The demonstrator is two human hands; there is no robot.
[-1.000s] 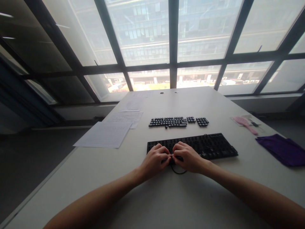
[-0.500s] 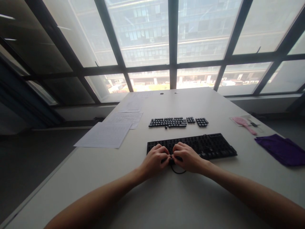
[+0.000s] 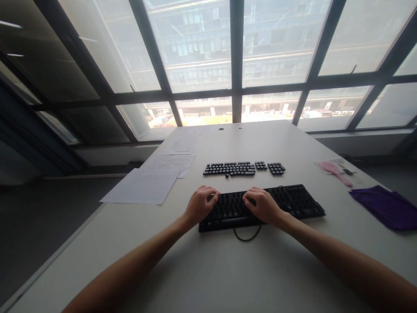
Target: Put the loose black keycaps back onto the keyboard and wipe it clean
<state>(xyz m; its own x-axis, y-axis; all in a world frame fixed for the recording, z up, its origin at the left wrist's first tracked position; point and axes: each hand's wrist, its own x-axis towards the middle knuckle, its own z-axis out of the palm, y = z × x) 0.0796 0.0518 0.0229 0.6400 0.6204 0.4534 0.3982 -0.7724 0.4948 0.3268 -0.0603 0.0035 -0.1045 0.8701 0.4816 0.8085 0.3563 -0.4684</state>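
A black keyboard (image 3: 231, 224) lies tilted slightly on the white table, its key area mostly bare of caps, with a dark cable (image 3: 246, 240) looping out in front. My left hand (image 3: 200, 203) is over the keyboard's left end, fingers curled and thumb near the fingertips. Over the middle of the key area is my right hand (image 3: 263, 205), with its thumb and fingers pinched together. Anything small between the fingers of either hand is hidden. Behind the keyboard, loose dark keycaps (image 3: 230, 168) are laid out in key order, with smaller groups of keycaps (image 3: 276, 168) to the right.
Printed sheets of paper (image 3: 140, 186) lie along the table's left edge. On the right are a pink hairbrush (image 3: 335, 173), a small dark item (image 3: 348, 171) and a folded purple cloth (image 3: 386, 206). Large windows (image 3: 198, 48) stand beyond the far table edge.
My hands have moved apart from where they met at the keyboard's front edge. The left went to the left end, the right up over the keys. The front edge now shows.
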